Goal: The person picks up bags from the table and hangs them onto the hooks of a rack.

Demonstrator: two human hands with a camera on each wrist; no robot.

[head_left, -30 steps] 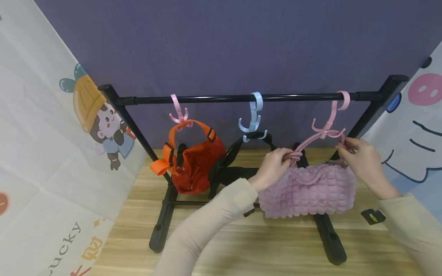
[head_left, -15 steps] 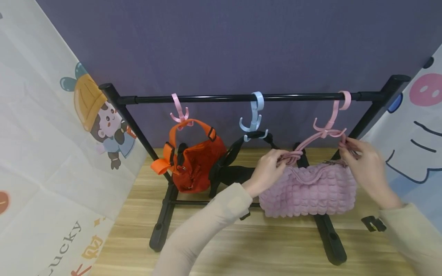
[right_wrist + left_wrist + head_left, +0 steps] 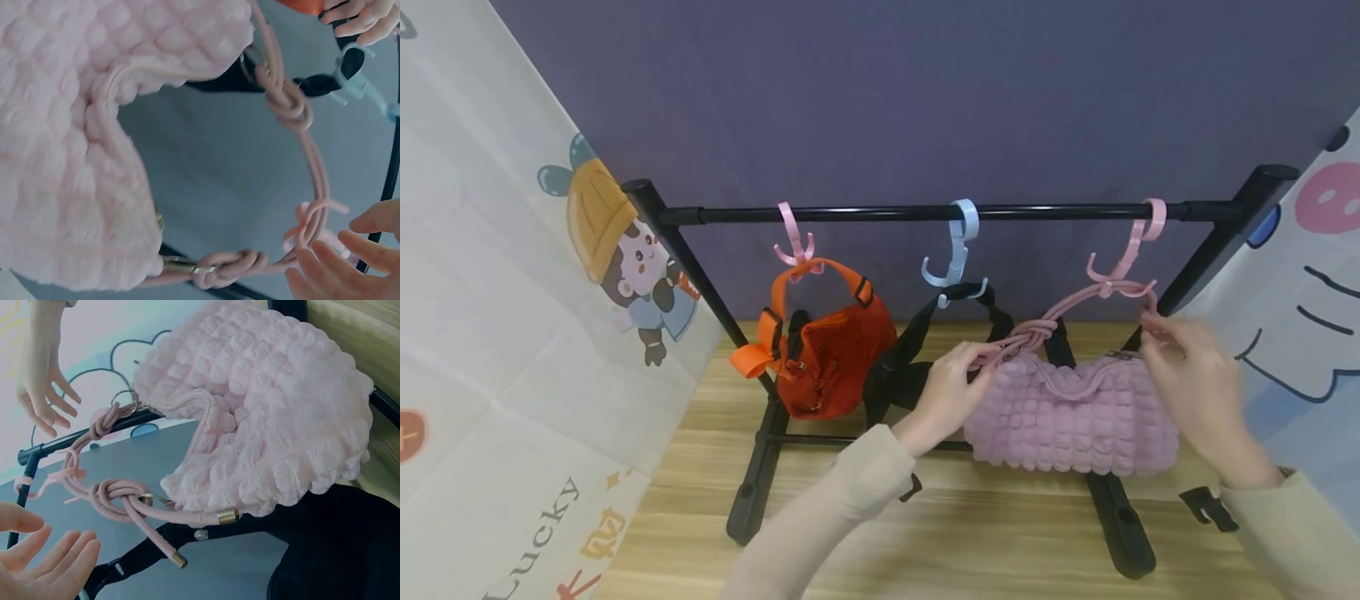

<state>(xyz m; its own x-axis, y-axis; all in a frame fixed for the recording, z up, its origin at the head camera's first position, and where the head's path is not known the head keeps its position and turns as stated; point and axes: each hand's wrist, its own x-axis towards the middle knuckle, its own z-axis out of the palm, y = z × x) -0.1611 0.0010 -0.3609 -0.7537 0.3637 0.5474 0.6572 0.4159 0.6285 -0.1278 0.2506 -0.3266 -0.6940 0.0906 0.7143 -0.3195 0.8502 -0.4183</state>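
Note:
A pink puffy quilted handbag [image 3: 1075, 425] hangs by its knotted cord handle [image 3: 1078, 297] from a pink multi-prong hook [image 3: 1122, 262] at the rack's right side. My left hand [image 3: 951, 387] is at the left knot; in the left wrist view its fingers [image 3: 59, 556] are spread and relaxed, apart from the gold-tipped cord ends [image 3: 178, 556]. By the handle's right side is my right hand [image 3: 1198, 387], slightly blurred. Loosely extended fingers [image 3: 331, 269] show in the right wrist view, close to the hook and cord, gripping nothing.
A black rack bar [image 3: 865, 214] runs across the back. An orange bag [image 3: 842, 367] hangs from a left pink hook [image 3: 793, 242]. Between them a black bag strap [image 3: 913, 333] hangs from a blue hook [image 3: 958, 250]. Black rack feet [image 3: 1120, 525] stand on the wood-patterned surface.
My left hand has moved left and down, letting go of the cord by the left knot. The right hand has loosened from the handle's right side. The pink bag stays hanging.

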